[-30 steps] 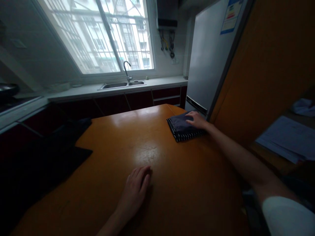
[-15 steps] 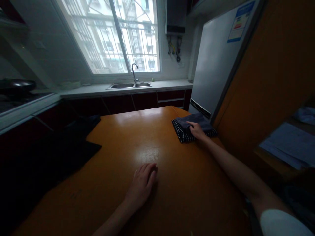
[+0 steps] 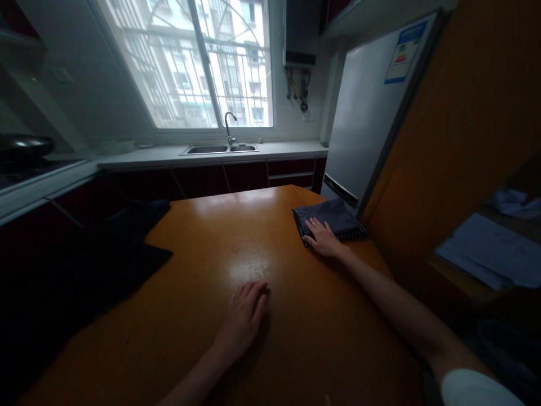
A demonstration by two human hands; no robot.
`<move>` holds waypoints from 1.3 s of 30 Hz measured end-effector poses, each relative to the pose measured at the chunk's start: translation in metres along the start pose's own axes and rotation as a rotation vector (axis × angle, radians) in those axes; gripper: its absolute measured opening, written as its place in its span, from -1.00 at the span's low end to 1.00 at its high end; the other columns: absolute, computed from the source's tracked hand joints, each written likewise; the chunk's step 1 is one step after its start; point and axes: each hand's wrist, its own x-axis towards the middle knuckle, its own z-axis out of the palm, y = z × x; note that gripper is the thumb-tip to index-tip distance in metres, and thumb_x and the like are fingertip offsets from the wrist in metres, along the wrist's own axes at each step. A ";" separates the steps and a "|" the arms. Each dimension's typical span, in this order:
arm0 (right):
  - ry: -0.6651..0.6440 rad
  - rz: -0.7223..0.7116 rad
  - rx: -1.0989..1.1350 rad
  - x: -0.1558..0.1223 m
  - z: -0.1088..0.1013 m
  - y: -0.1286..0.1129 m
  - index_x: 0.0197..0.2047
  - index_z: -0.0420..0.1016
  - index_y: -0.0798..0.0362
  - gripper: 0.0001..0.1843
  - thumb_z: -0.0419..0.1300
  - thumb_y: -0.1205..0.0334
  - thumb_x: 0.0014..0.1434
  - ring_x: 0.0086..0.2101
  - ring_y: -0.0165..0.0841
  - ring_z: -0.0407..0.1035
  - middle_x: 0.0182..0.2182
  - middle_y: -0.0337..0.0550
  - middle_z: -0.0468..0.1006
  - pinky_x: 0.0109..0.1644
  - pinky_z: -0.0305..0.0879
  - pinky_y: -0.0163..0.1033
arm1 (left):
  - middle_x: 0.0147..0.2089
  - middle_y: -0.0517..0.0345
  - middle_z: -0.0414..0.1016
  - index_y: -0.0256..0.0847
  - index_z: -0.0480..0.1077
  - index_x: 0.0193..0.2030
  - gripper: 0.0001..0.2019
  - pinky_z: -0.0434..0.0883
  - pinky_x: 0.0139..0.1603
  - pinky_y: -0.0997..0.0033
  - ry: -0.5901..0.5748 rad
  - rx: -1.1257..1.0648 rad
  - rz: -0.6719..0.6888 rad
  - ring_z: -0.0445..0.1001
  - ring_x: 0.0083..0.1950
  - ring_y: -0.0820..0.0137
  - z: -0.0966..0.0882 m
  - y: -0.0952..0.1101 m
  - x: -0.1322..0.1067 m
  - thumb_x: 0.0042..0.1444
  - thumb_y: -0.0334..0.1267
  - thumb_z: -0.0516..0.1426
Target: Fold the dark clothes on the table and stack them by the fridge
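Observation:
A folded dark grey-blue cloth (image 3: 333,214) with black-and-white striped edges lies at the far right of the wooden table (image 3: 211,231). My right hand (image 3: 324,239) rests on its near left part, fingers spread and palm down. On the bare wood near the middle lies my left hand (image 3: 245,310), fingers loosely stretched and holding nothing. Dark fabric (image 3: 84,265), black in this dim light, is heaped along the table's left side, with one pointed corner reaching inward.
Beyond the table runs a white counter with a sink (image 3: 209,149) and faucet (image 3: 229,127) under a window. A fridge (image 3: 363,113) stands at the back right. Papers (image 3: 490,248) lie on a shelf at the right, and a dark pan (image 3: 25,145) sits far left.
My right hand has slid left and slightly toward me on the folded cloth, its fingers now spread flat. The cloth's striped front shows less. My left hand has stayed put.

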 end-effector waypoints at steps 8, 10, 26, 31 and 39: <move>-0.012 0.272 0.009 0.001 -0.007 0.025 0.42 0.21 0.02 -0.37 -0.19 -0.09 0.45 0.41 -0.12 -0.07 0.43 0.02 0.11 0.43 -0.19 0.14 | 0.11 0.04 0.47 -0.12 0.40 0.13 -0.70 0.34 0.21 0.05 -0.002 -0.024 0.016 0.40 0.14 0.21 0.001 0.000 0.002 0.43 -0.15 -0.06; -0.031 0.323 0.022 0.013 -0.014 0.033 0.40 0.24 0.00 -0.37 -0.26 -0.10 0.47 0.41 -0.15 -0.07 0.43 0.01 0.13 0.43 -0.18 0.11 | 0.10 0.04 0.47 -0.12 0.40 0.13 -0.69 0.35 0.20 0.05 0.002 -0.031 0.024 0.40 0.14 0.21 0.001 0.000 0.002 0.43 -0.15 -0.07; 0.149 0.442 -0.097 0.039 -0.004 0.072 0.44 0.14 0.18 -0.30 -0.29 -0.04 0.43 0.42 -0.04 -0.13 0.44 0.20 0.05 0.40 -0.15 0.26 | 0.08 0.06 0.48 -0.13 0.41 0.09 -0.75 0.31 0.21 0.14 -0.003 -0.029 -0.017 0.37 0.13 0.23 -0.006 0.020 -0.006 0.39 -0.23 0.00; 0.433 0.332 -0.037 0.011 0.033 0.033 0.35 0.27 0.28 -0.32 -0.28 0.05 0.40 0.38 0.02 -0.02 0.35 0.31 0.21 0.38 -0.11 0.28 | 0.09 0.03 0.48 -0.14 0.41 0.13 -0.71 0.31 0.21 0.16 -0.014 -0.018 -0.036 0.38 0.14 0.23 -0.009 0.025 -0.006 0.36 -0.22 0.00; 0.383 -0.234 0.000 -0.030 0.062 -0.068 0.30 0.30 0.17 -0.43 -0.05 0.17 0.27 0.34 -0.02 0.08 0.33 0.21 0.26 0.35 0.07 0.20 | 0.10 -0.06 0.51 -0.19 0.44 0.15 -0.66 0.35 0.21 0.07 0.037 -0.074 -0.027 0.44 0.15 0.16 0.012 0.015 -0.007 0.30 -0.19 0.06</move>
